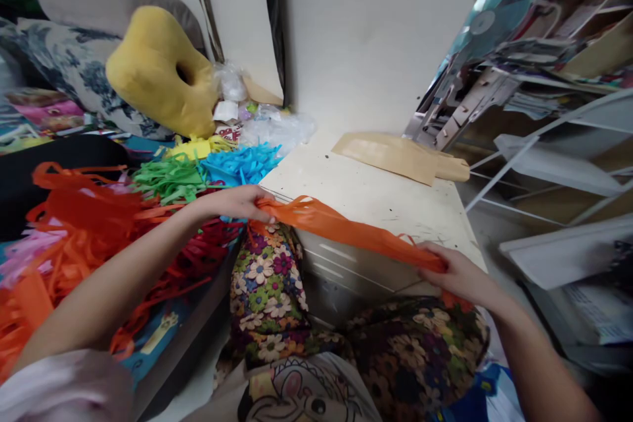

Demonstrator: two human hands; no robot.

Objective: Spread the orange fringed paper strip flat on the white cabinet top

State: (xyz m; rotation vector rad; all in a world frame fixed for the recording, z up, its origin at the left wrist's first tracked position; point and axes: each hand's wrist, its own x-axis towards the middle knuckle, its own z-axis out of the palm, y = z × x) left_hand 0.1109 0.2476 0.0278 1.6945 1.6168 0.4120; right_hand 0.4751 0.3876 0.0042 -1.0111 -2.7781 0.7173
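A loose heap of orange and red fringed strips [79,224] fills the left of the frame, spread flat, probably so single pieces can be pulled free. White wire shelving [544,145] crowds the right edge. A pale cabinet top [366,194] sits at centre, with a brown envelope [390,155] laid at its far side, out of the way. A yellow cushion [158,72] leans at upper left. Just below it lie a green bundle [168,178] and a blue bundle [240,165], sorted by colour.

The orange strip [341,224] runs across the middle of the frame, over the floral-trousered knees [267,277]. The left hand [240,201] pinches its upper end, fingers closed. The right hand [455,273] grips the lower end in a closed fist. Held at both ends, it hangs nearly straight, apparently to keep it untangled.
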